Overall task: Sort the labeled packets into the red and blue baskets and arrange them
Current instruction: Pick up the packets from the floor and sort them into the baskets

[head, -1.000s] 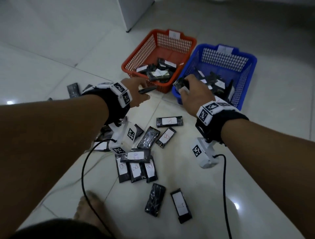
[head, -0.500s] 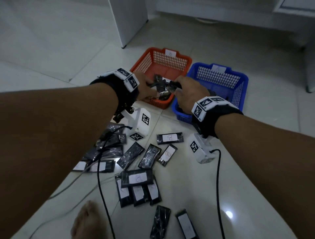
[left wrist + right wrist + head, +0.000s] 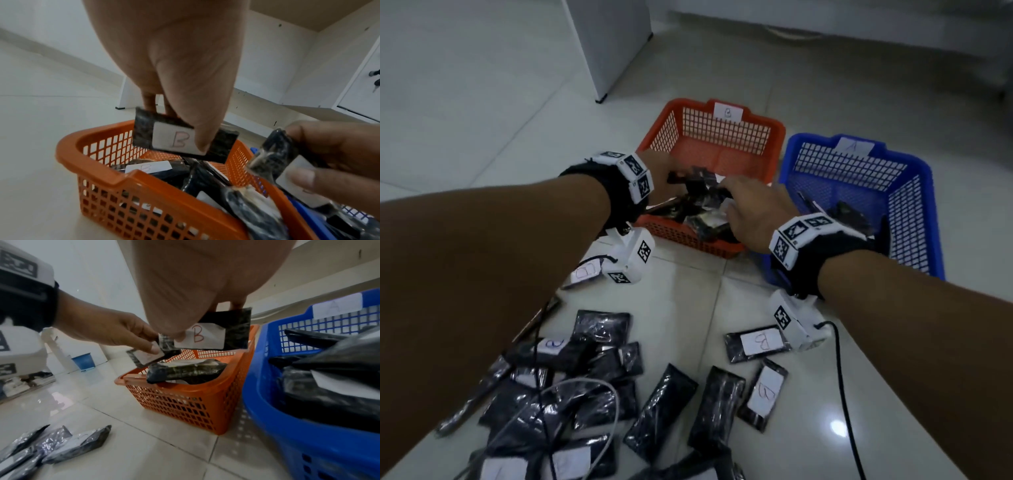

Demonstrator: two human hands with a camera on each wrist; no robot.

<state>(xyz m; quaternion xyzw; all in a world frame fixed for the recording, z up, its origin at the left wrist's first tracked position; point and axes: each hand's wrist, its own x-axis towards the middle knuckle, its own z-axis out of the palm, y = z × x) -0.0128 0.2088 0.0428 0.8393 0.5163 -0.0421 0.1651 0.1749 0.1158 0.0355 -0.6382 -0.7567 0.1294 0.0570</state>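
While both my hands hover over the red basket [image 3: 774,128], each pinches its own packet. Furthest left, loose black packets [image 3: 599,373] lie heaped on the tiled floor [image 3: 482,102] near my left forearm, several showing white labels, some marked B. My left hand [image 3: 174,56] holds a B-labelled packet [image 3: 180,139] between thumb and fingers above the basket's left rim; the thumb presses on the white label, two fingers show behind the packet's top edge. Below it, inside the red basket, more black packets are piled, one with a B label facing up [image 3: 148,167]. A paper tag marked B [image 3: 727,111] sits on the basket's far rim. My right hand [image 3: 751,214] is above the basket's right side, thumb and fingers closed on a second B-labelled packet [image 3: 213,335], held upright on its long edge just beside the packet in my left hand. Right of that, touching the red basket, stands the blue basket [image 3: 914,168], tagged A [image 3: 337,305] on its far rim, with black packets [image 3: 329,369] inside. On the floor near my right wrist lie two more B packets [image 3: 758,342].
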